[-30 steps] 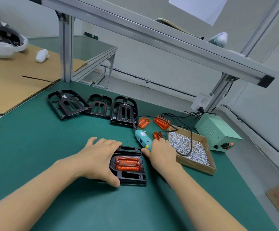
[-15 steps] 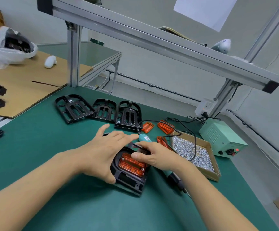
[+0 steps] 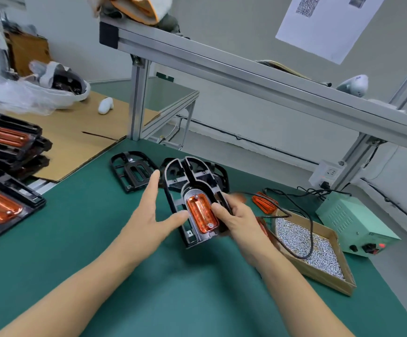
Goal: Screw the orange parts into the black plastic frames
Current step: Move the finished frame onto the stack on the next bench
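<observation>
Orange shows bright in the middle of the black plastic frame (image 3: 192, 190) that the person holds tilted up off the green bench (image 3: 100, 263), the orange part (image 3: 201, 212) seated in it with a screw head visible at each end. Right hand (image 3: 236, 222) grips the frame's right side, its fingers (image 3: 218, 210) curled over the edge of the orange part. Left hand (image 3: 153, 212) is spread wide, the thumb touching the frame's lower left edge and the other fingers straight and clear of it.

My worry is that one hand carries nearly all the weight: if that grip slips, the frame could drop on the bench, or swing into the black cable (image 3: 304, 224) looping over the box of screws (image 3: 314, 249) at 3 o'clock and tip screws out.

Counting: one frame in hand; at least two bare frames at 12 o'clock, one in plain sight (image 3: 132, 171) and one or more half hidden behind the held one. Finished frames (image 3: 5, 147) with orange inserts are stacked at 9 o'clock, two inserts plainly showing, more layers unclear. One loose orange part (image 3: 263, 203) lies at 2 o'clock, with perhaps another peeking behind the right wrist. One green power unit (image 3: 348, 222) sits past the screw box
</observation>
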